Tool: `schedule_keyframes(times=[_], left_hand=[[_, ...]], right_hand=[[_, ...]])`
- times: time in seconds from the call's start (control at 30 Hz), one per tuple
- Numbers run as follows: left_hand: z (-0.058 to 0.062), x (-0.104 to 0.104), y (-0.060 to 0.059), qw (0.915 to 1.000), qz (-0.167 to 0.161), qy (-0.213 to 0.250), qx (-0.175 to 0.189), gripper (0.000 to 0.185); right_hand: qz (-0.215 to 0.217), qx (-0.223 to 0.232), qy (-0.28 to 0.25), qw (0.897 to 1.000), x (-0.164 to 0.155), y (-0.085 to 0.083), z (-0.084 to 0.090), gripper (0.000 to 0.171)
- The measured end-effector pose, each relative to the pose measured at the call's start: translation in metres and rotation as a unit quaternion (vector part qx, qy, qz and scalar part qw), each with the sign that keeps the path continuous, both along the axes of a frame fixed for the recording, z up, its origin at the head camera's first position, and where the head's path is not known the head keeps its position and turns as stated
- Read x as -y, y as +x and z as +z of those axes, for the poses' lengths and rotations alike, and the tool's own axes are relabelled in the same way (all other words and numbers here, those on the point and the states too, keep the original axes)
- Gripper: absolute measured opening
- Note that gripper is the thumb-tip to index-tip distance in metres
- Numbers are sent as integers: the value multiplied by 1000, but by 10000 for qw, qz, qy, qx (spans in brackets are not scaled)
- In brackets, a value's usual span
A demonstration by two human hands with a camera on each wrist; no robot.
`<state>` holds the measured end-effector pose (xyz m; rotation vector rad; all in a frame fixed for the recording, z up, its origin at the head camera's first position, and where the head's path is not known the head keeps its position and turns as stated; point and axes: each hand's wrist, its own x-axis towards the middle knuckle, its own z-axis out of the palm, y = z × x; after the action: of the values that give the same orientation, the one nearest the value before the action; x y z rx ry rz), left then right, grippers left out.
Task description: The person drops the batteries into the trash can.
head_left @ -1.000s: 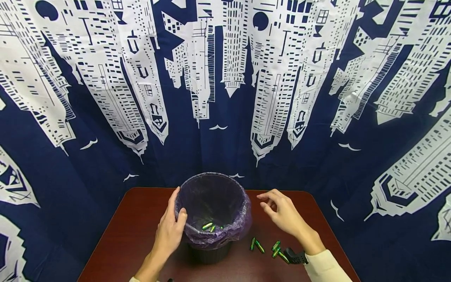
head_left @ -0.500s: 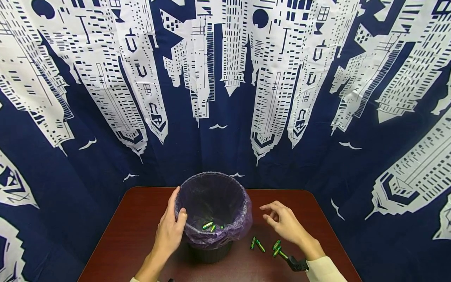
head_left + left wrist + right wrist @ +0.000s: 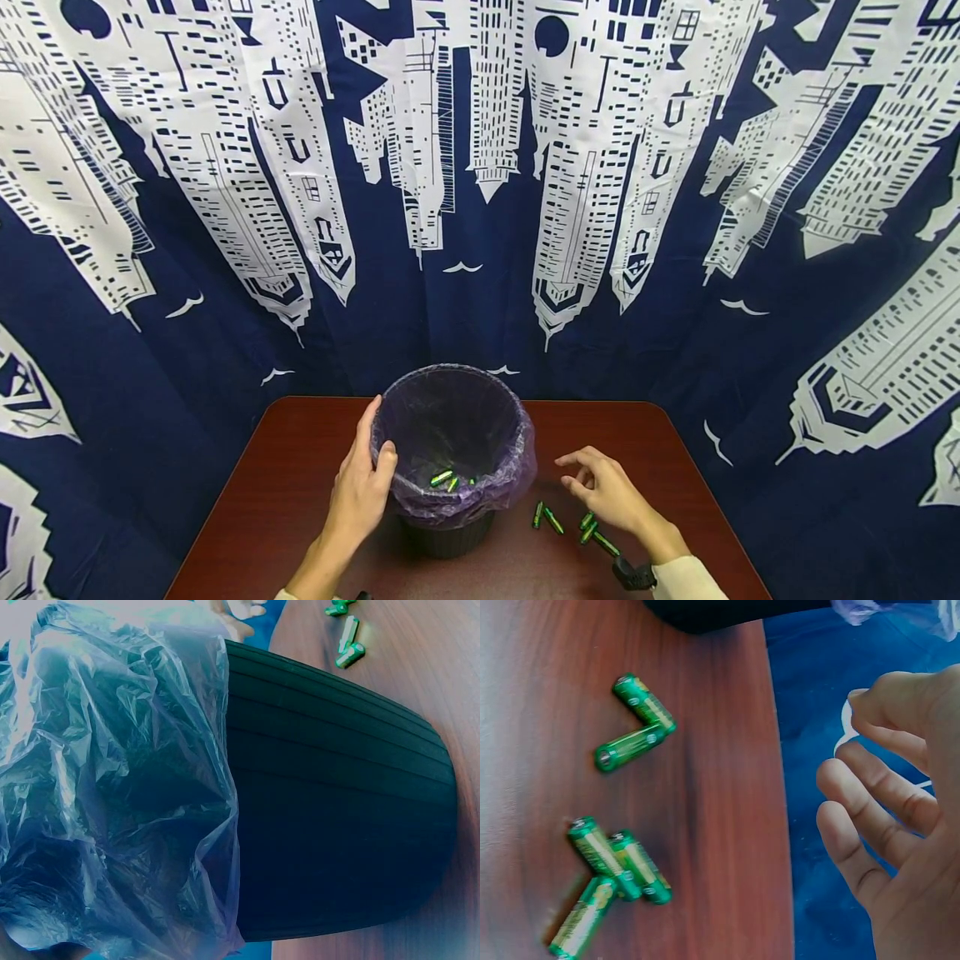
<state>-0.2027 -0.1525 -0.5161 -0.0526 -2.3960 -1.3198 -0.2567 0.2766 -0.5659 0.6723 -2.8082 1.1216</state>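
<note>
Cream long sleeve (image 3: 686, 577) with a black wrist strap (image 3: 633, 574); bare fingers (image 3: 862, 844).

- We see the bin (image 3: 345, 802) as dark ribbed plastic, matt.
- Its liner bag (image 3: 112, 787) reads as thin translucent purple film, crinkled, slightly glossy.
- We note the batteries (image 3: 615, 877) have green wraps with a metallic sheen and metal end caps.
- The surface (image 3: 300, 467) looks like red-brown wood grain, smooth, semi-gloss.
- Our backdrop curtain (image 3: 480, 208) is printed cloth, matt, lightly creased.

Bin (image 3: 450, 467) mid-table (image 3: 285, 483), loose batteries (image 3: 573, 527) to its right
</note>
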Motion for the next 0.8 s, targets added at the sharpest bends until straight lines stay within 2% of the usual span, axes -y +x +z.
schedule_keyframes(times=[0.2, 0.4, 0.8], left_hand=[[-1, 1, 1, 10000, 3, 10, 19, 76], [1, 0, 0, 10000, -5, -2, 52, 76], [-1, 1, 0, 10000, -12, 12, 68, 76]], right_hand=[[175, 130, -47, 9997, -2, 2, -16, 28], [243, 491, -116, 9984, -4, 2, -29, 29], [675, 919, -189, 9933, -3, 7, -45, 38]])
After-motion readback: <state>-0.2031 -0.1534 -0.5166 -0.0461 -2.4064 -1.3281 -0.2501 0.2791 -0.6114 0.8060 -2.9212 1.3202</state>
